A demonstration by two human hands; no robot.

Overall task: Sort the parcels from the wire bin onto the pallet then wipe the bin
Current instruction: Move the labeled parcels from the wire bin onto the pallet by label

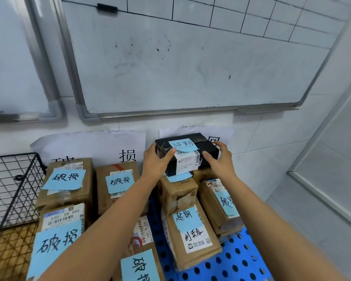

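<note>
step: setting the black box [187, 162] on top of the right group [190, 226] on the pallet [237, 260]; sorting looked close to done.
left hand [157, 161]: gripped the box's left end, thumb across the front face, fingers behind the end.
right hand [221, 159]: fingers spread and fairly straight at the box's right end, no grip; contact unclear.
black box: sat level on a brown parcel at the back of the right group, near the wall, blue note and white shipping label facing up. Couldn't tell if its full weight was down yet.
left group [67, 185]: brown parcels on the pallet's left side, just beside the bin, each with a blue note bearing the same two characters.
right group: brown parcels with blue notes bearing a different pair of characters, matching the black box's note.
sign [126, 155]: paper sheets taped to the wall behind each group, partly hidden.
bin [10, 191]: black wire, at the far left, only partly in frame. No parcels showed in the visible part; the rest was out of view.
whiteboard [180, 67]: on the wall above, not involved.
done: several parcels sorted into two groups.
left: let go of the box, check the bin for leftovers, wipe the bin. No cloth in view, so wiping hadn't started, by my read.
</note>
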